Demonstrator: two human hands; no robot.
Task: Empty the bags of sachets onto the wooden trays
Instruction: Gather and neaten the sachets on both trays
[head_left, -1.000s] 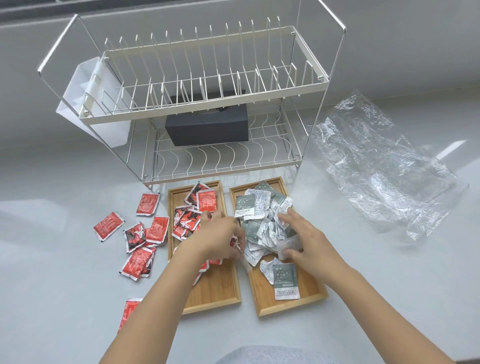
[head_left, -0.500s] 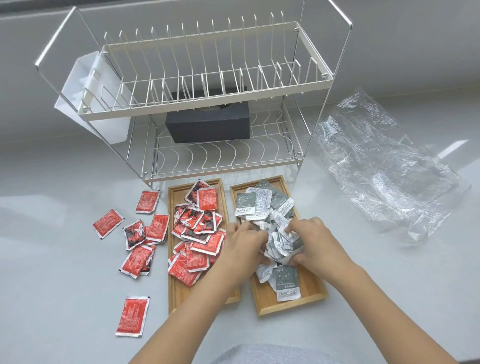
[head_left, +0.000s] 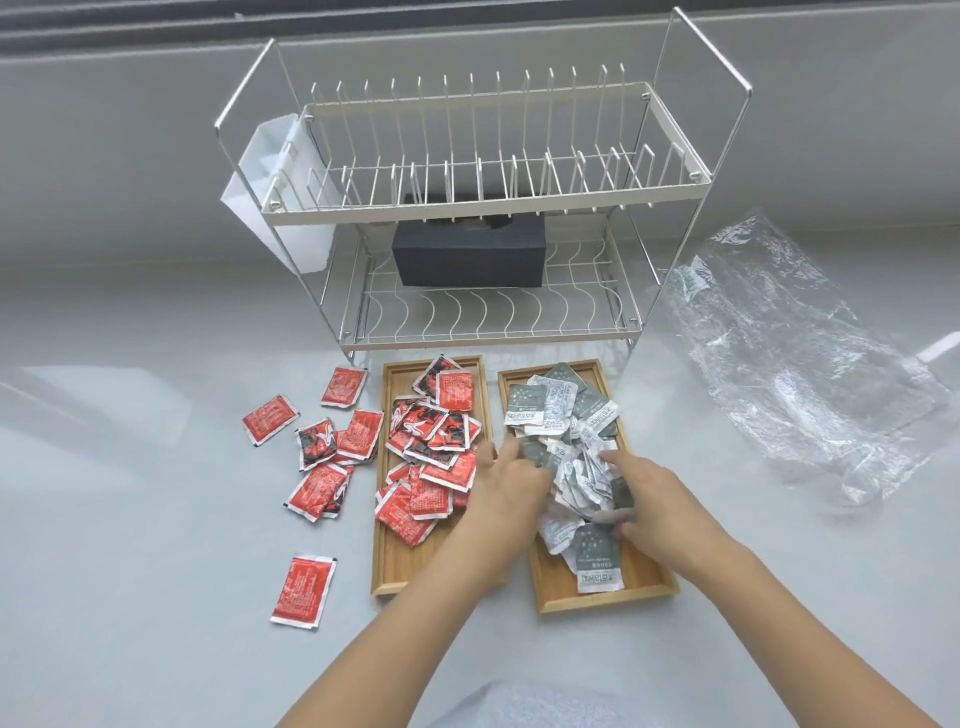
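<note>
On the right wooden tray (head_left: 644, 590), both hands cup the pile of grey sachets (head_left: 563, 441): left hand (head_left: 511, 483) and right hand (head_left: 652, 493) curl round its sides. Red sachets (head_left: 434, 441) fill the left tray (head_left: 389, 571), others spilled left. Empty plastic bag (head_left: 789, 353) lies far right.

Single view only, taken from a head-worn wide-angle camera. It looks forward and steeply down onto the grey surface (head_left: 130, 519), close enough that both forearms enter from the bottom edge. The wooden trays (head_left: 608, 597) sit near frame centre, the dish rack (head_left: 467, 208) fills the upper half, and straight lines bow toward the edges. No second view shares the scene.
</note>
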